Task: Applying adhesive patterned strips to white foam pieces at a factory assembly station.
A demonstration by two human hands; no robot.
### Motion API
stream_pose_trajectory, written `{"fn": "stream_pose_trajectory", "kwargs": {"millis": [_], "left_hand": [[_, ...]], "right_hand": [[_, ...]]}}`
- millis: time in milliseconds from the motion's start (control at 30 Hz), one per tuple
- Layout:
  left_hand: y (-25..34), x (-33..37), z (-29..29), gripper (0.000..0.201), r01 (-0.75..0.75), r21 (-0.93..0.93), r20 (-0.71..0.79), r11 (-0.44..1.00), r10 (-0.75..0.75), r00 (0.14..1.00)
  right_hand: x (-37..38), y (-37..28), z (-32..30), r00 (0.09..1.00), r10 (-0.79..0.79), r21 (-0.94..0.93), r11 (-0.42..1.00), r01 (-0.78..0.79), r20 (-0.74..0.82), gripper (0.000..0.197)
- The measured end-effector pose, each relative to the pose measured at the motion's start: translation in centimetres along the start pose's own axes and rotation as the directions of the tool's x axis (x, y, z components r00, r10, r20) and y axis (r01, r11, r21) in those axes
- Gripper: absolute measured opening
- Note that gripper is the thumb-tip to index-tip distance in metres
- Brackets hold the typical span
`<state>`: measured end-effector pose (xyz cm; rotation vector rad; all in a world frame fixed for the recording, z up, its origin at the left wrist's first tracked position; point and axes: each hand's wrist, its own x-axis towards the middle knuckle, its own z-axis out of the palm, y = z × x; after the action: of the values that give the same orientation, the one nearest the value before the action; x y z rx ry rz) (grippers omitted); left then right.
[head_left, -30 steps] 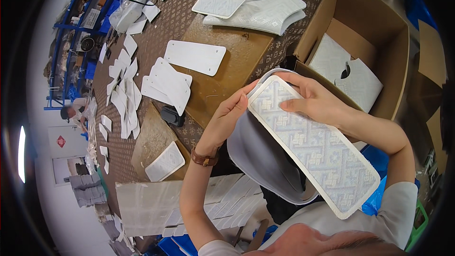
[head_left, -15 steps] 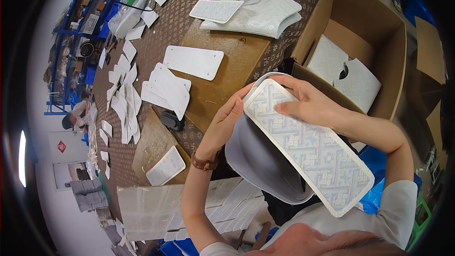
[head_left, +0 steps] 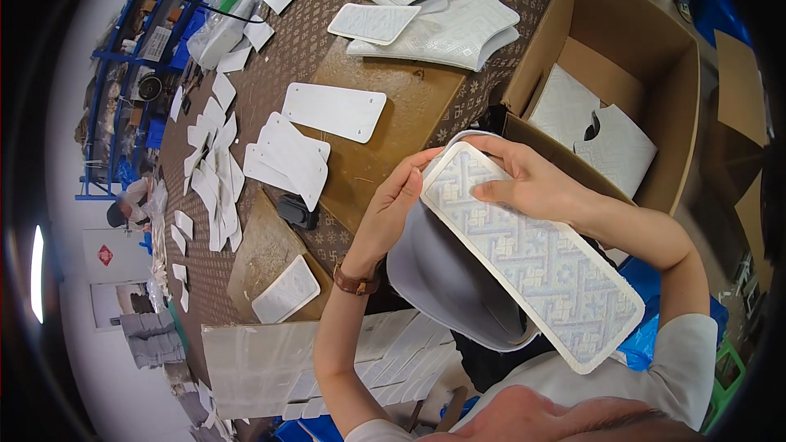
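A long rounded panel (head_left: 540, 266) with a pale blue geometric pattern and a cream border lies slantwise across a curved grey sheet (head_left: 438, 274). Pressing on the panel's upper part is the thumb of my right hand (head_left: 536, 184); its fingers wrap behind the far edge. My left hand (head_left: 395, 209), below a brown wristwatch, pinches the panel's upper left corner together with the grey sheet's rim. The fingertips of both hands are partly hidden behind the pieces. Much of the grey sheet is covered by the panel.
An open cardboard box (head_left: 634, 41) with patterned white pieces stands at the right. White rectangular panels (head_left: 334, 110) rest on a brown board, with a small black object (head_left: 296, 211) nearby. Curved white sheets (head_left: 450, 20) are stacked at the back. White strips (head_left: 214, 168) lie left.
The panel and both hands have shifted very slightly, with the panel's top end a little lower. My grip looks the same.
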<state>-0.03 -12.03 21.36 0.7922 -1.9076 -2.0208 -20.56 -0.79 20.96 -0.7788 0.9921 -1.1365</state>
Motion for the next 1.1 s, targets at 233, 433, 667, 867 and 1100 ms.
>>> {"fn": "stream_pose_trajectory", "kwargs": {"millis": [233, 433, 667, 867, 1100], "left_hand": [[0.2, -0.2, 0.6, 0.041, -0.028, -0.002, -0.030, 1.000, 0.028, 0.999], [0.6, 0.1, 0.5, 0.038, -0.037, 0.122, -0.074, 0.992, 0.046, 0.996], [2.5, 1.3, -1.8, 0.036, 0.216, -0.013, -0.078, 0.976, -0.217, 0.973], [2.1, 2.9, -2.5, 0.035, 0.352, 0.118, -0.076, 0.929, -0.345, 0.936], [2.4, 3.6, -2.8, 0.036, 0.415, 0.095, 0.041, 0.905, -0.420, 0.906]], "right_hand": [[0.3, 0.2, 0.1, 1.000, -0.005, 0.004, 1.000, 0.005, -0.004, 0.058], [0.5, 0.1, 0.0, 1.000, 0.015, 0.027, 0.999, -0.016, 0.020, 0.058], [-0.1, -0.7, 0.9, 1.000, 0.021, -0.051, 0.999, -0.020, 0.021, 0.058], [-0.3, -0.3, 0.8, 0.999, 0.035, -0.074, 0.997, -0.035, 0.003, 0.059], [-0.4, -0.2, 0.9, 1.000, 0.010, -0.090, 0.996, -0.011, -0.006, 0.059]]}}
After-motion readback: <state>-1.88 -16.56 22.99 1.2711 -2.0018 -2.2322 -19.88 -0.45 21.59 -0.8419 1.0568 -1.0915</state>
